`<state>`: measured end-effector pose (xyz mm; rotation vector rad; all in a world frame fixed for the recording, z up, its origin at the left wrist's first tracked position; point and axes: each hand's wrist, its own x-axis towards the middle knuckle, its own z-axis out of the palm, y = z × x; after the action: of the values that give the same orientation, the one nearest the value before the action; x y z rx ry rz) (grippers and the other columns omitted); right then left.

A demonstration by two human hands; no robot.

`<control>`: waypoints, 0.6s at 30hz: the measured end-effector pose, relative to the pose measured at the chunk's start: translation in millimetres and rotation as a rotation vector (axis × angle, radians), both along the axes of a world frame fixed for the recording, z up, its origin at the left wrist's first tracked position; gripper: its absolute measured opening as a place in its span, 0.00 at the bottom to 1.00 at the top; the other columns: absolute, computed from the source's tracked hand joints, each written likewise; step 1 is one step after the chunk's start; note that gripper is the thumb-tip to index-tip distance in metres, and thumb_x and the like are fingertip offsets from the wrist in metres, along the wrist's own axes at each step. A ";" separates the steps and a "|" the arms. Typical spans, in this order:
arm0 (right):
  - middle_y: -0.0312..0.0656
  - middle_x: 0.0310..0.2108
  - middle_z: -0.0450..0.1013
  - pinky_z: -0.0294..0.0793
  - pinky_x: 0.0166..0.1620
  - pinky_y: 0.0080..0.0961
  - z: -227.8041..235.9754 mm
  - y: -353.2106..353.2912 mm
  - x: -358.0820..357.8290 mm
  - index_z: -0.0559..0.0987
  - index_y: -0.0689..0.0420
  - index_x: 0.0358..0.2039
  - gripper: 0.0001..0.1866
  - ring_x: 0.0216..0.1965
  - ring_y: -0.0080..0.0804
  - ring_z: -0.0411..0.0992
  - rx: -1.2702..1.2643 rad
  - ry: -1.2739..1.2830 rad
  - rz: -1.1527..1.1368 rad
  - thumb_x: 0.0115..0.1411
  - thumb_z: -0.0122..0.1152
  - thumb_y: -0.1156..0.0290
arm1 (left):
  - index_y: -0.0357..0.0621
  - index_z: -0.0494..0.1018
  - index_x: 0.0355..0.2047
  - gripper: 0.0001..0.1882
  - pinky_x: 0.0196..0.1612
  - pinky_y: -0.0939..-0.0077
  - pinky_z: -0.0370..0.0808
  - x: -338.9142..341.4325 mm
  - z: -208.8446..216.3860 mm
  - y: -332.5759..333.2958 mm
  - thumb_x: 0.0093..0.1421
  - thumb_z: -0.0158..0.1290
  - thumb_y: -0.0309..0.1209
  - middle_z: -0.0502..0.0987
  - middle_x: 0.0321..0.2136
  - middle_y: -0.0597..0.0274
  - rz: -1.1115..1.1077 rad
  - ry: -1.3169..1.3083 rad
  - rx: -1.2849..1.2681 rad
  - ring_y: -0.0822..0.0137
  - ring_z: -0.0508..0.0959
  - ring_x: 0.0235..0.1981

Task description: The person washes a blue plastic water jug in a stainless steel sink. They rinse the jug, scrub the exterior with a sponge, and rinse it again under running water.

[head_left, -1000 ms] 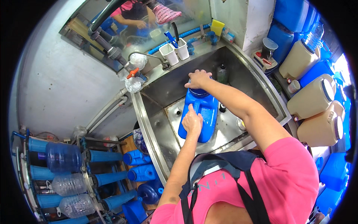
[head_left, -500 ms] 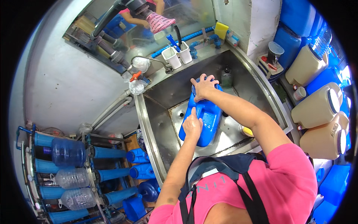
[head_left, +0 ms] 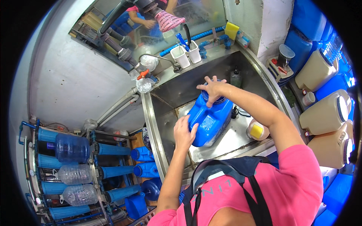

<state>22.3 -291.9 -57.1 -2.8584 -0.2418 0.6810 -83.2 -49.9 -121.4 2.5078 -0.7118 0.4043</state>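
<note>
A blue plastic jug (head_left: 209,122) stands tilted in the steel sink (head_left: 162,98). Over its dark blue screw cap (head_left: 222,101) lies my right hand (head_left: 214,90), fingers spread across the top and thumb on the near side, gripping it. My left hand (head_left: 183,132) rests against the jug's left side, thumb and fingers apart, not wrapped around anything. Right of the jug, a pale container with a yellow top (head_left: 256,131) sits in the sink. A dark pump bottle (head_left: 236,78) stands in the far corner.
Two white holders (head_left: 180,57) with brushes stand on the back ledge beside a thin curved tap (head_left: 176,68). A yellow sponge (head_left: 231,31) is at the back right. Beige jugs (head_left: 323,113) line the right side. Filter tubes and clear bottles (head_left: 74,175) fill a rack at left.
The jug has turned and shifted right, showing more of its side. My left hand has slid from its top to its left side; my right hand stays on the cap. The view has shifted slightly.
</note>
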 end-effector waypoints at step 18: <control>0.50 0.49 0.71 0.75 0.44 0.35 21.9 -47.5 28.9 0.65 0.50 0.61 0.47 0.47 0.41 0.72 0.545 0.070 0.092 0.33 0.64 0.74 | 0.29 0.65 0.42 0.28 0.20 0.77 0.75 -8.4 -29.1 56.2 0.55 0.62 0.42 0.77 0.20 0.54 0.491 1.127 -0.943 0.68 0.77 0.14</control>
<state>51.2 -339.4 -35.3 -2.3118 -0.4692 0.6155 -91.6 6.3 -150.6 1.5443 0.4675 -0.4411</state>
